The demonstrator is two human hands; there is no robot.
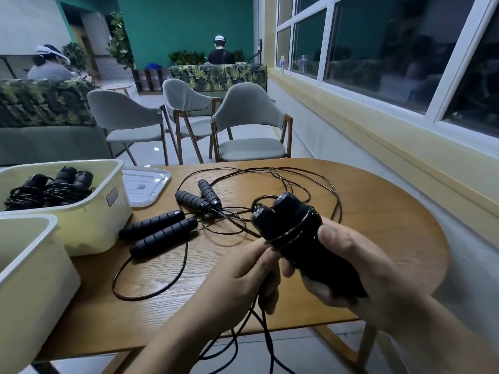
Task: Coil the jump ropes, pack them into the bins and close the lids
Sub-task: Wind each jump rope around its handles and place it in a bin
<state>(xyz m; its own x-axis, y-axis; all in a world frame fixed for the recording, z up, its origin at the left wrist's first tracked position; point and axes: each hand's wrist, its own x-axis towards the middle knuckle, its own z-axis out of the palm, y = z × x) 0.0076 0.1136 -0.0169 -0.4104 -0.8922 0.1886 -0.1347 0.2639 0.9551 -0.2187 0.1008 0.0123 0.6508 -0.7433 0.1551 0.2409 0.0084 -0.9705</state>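
My right hand [348, 268] grips a pair of black jump rope handles [286, 225] held side by side, with thin black cord wound a few turns round them. My left hand [243, 276] pinches that cord [266, 338] just left of the handles; the loose cord hangs below the table edge. Two more ropes lie uncoiled on the wooden table [378, 211]: one handle pair [159, 230] at left centre, another pair [198, 197] behind it, their cords looping across the top. A cream bin [91, 225] at the left holds coiled ropes [51, 187].
A second cream bin [35, 268] stands at the near left. A clear lid [147, 184] lies flat behind the first bin. Grey chairs [251, 125] stand beyond the table, a windowed wall runs along the right, and two people sit far back.
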